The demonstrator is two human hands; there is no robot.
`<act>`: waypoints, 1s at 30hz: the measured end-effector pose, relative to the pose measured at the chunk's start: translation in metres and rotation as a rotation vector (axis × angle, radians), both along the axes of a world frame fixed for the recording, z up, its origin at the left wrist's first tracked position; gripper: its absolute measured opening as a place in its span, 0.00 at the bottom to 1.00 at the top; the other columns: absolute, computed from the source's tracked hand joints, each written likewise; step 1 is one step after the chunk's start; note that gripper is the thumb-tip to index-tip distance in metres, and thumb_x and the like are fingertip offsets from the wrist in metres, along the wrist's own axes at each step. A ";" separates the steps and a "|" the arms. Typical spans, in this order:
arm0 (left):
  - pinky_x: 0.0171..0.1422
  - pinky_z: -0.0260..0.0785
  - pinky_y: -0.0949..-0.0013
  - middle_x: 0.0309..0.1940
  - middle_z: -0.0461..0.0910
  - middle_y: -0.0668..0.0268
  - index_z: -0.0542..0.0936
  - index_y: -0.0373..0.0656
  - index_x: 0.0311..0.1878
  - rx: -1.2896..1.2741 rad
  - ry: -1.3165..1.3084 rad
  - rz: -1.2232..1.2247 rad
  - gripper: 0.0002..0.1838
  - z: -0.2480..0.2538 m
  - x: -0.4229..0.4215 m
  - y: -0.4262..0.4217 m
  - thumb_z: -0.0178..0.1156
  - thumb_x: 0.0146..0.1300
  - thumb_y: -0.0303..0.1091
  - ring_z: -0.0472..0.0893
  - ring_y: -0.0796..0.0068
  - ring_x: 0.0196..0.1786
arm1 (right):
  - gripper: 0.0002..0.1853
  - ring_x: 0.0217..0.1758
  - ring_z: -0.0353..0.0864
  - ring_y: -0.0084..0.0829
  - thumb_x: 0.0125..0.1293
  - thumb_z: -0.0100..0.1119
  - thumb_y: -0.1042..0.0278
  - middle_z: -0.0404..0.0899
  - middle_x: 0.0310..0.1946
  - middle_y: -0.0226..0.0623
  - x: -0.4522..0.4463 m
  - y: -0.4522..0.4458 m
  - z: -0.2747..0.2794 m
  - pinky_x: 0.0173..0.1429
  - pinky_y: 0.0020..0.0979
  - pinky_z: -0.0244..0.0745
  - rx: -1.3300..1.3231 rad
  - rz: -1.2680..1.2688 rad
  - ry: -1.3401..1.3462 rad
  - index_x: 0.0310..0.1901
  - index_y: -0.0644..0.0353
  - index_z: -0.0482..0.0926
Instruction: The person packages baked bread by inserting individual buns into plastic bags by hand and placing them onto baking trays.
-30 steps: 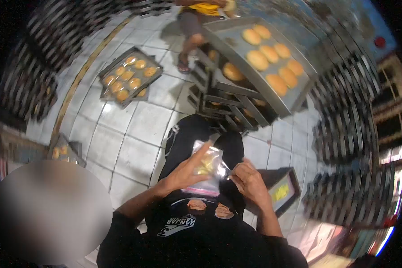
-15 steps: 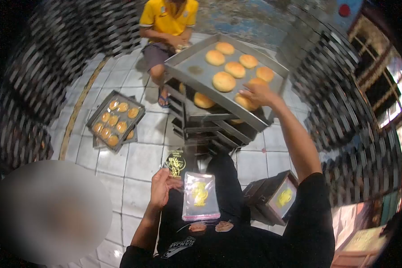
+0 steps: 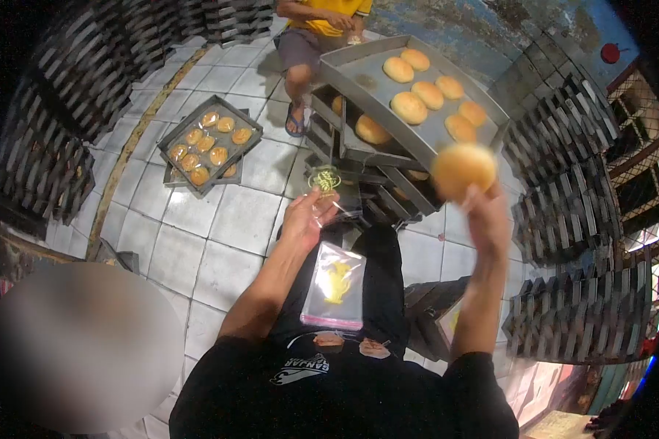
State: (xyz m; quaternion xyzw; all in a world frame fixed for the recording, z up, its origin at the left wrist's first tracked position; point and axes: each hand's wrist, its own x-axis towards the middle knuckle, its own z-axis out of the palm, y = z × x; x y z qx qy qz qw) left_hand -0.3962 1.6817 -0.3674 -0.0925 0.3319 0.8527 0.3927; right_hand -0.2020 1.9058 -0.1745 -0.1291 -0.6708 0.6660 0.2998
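My right hand [image 3: 488,216] grips a round golden bun [image 3: 463,170], slightly blurred, off the near right corner of a metal tray [image 3: 366,77]. Several more buns lie in that tray, which tops a stack of trays. My left hand [image 3: 305,218] pinches a clear plastic bag [image 3: 324,181] with yellow print, held in front of the stack. Whether the bag's mouth is spread apart I cannot tell. A pile of similar printed bags [image 3: 334,285] rests on my lap, below my left hand.
On the tiled floor at left, a tray [image 3: 231,162] of shiny wrapped buns sits over another tray. A person in a yellow shirt [image 3: 322,25] sits beyond the stack. A dark box [image 3: 425,314] stands right of my legs. Tall tray stacks [image 3: 578,293] line both sides.
My right hand has lifted a bun out of the top tray and drawn it toward me. My left hand with the bag has risen. The camera view has shifted.
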 end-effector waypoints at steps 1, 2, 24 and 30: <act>0.58 0.80 0.57 0.50 0.85 0.49 0.76 0.35 0.55 -0.015 0.004 0.013 0.15 0.004 0.001 0.008 0.63 0.75 0.36 0.86 0.58 0.54 | 0.34 0.61 0.83 0.32 0.61 0.78 0.59 0.81 0.61 0.40 0.002 -0.030 -0.004 0.67 0.36 0.78 -0.104 0.099 -0.073 0.64 0.64 0.75; 0.58 0.80 0.57 0.50 0.85 0.49 0.76 0.35 0.55 -0.019 0.018 0.002 0.15 0.003 0.000 0.014 0.63 0.75 0.36 0.86 0.58 0.54 | 0.30 0.59 0.83 0.30 0.60 0.79 0.63 0.83 0.57 0.37 0.001 -0.052 -0.023 0.64 0.36 0.80 -0.063 0.085 -0.229 0.61 0.62 0.77; 0.74 0.69 0.57 0.61 0.81 0.61 0.74 0.43 0.67 -0.051 0.278 0.061 0.24 0.029 0.075 -0.025 0.53 0.80 0.52 0.79 0.66 0.65 | 0.33 0.79 0.65 0.53 0.64 0.55 0.79 0.74 0.67 0.56 -0.059 -0.144 -0.148 0.83 0.60 0.52 1.104 0.050 -0.200 0.72 0.69 0.66; 0.71 0.71 0.51 0.59 0.79 0.59 0.70 0.50 0.69 0.033 0.212 0.214 0.26 -0.002 0.051 0.018 0.50 0.79 0.56 0.80 0.59 0.62 | 0.31 0.71 0.75 0.49 0.63 0.61 0.77 0.78 0.64 0.50 -0.081 -0.125 -0.139 0.81 0.61 0.55 1.062 0.233 -0.372 0.69 0.63 0.69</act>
